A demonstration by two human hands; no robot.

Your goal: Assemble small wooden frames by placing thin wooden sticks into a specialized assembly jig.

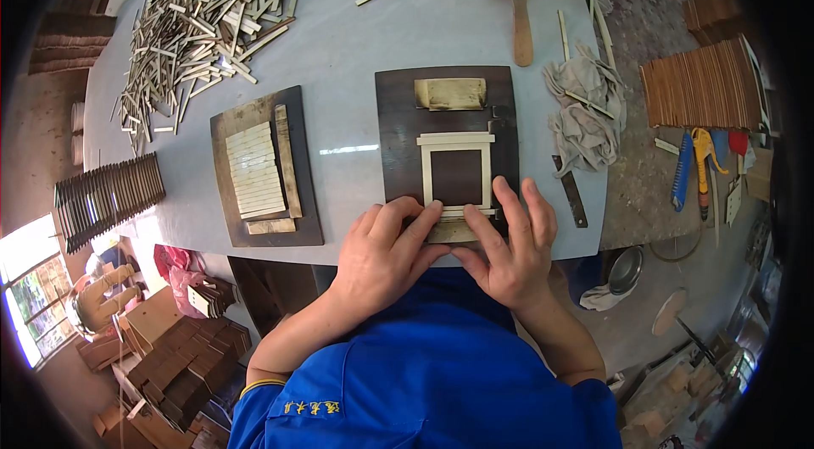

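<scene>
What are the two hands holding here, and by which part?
Both the left hand and right hand press fingertips on the bottom strip of the pale square strip frame on the dark board; nothing is lifted.

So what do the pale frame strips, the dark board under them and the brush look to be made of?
The pale frame strips look like split bamboo or light wood: matte, straw-coloured, straight-cut, like the loose pile. The dark board seems to be stained or glue-darkened wood, with a dull brown face and no sheen. The brush has a bare wooden handle and tan bristles. Both hands press the lower strip.
</scene>
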